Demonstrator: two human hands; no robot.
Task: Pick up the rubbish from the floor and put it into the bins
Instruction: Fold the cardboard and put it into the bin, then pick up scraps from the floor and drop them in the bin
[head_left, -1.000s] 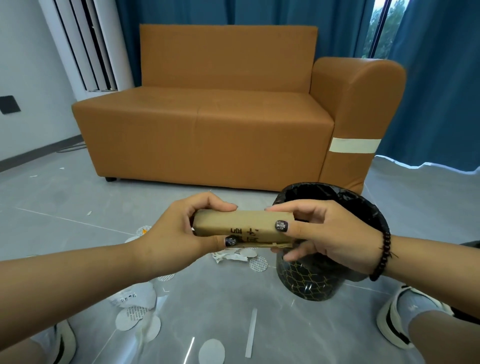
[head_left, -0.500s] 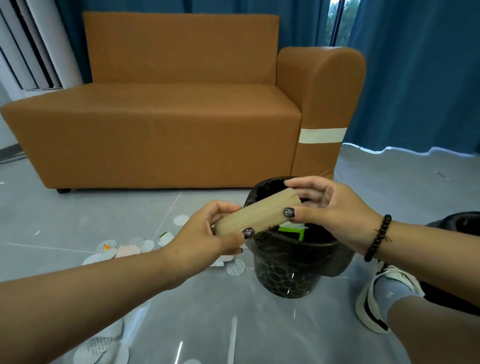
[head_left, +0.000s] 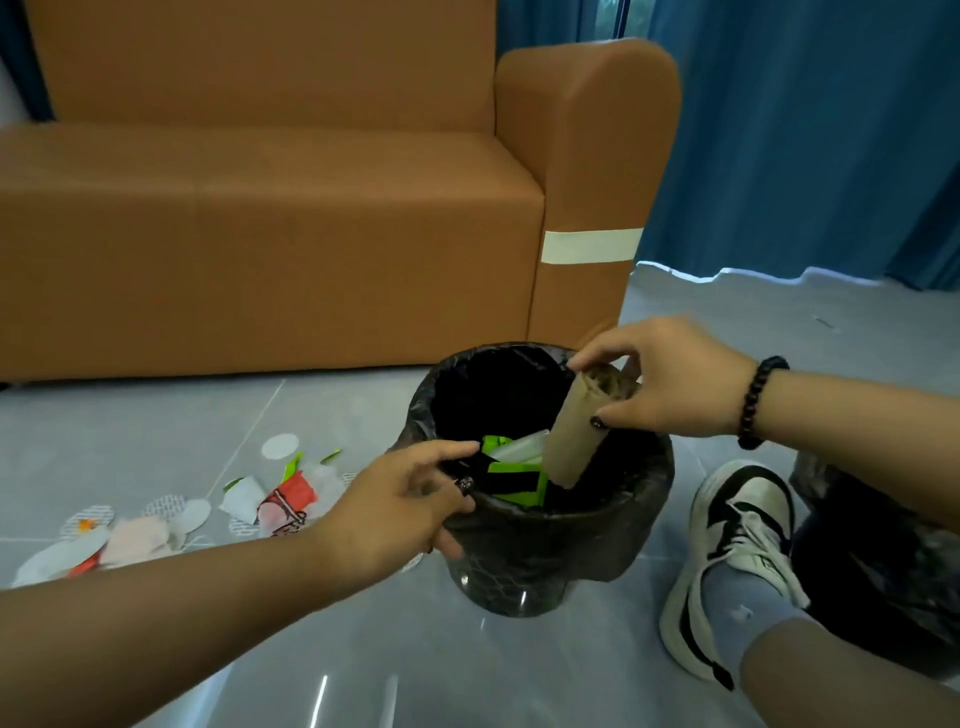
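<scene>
A black bin with a dark liner stands on the grey floor in front of me. Green and white rubbish lies inside it. A brown cardboard box stands tilted in the bin, its lower end down among that rubbish. My right hand pinches the box's top end between thumb and fingers. My left hand grips the bin's near left rim, with fingers over the edge. Left of the bin, loose rubbish is strewn on the floor: white paper discs and a red and white wrapper.
An orange sofa runs along the back, its arm just behind the bin. Blue curtains hang at the right. My right foot in a black and white shoe rests right of the bin, with a second dark bin behind it.
Both hands held the box level above the bin. Now my left hand has let go and taken the bin's rim, and my right hand has tipped the box end-down into the bin.
</scene>
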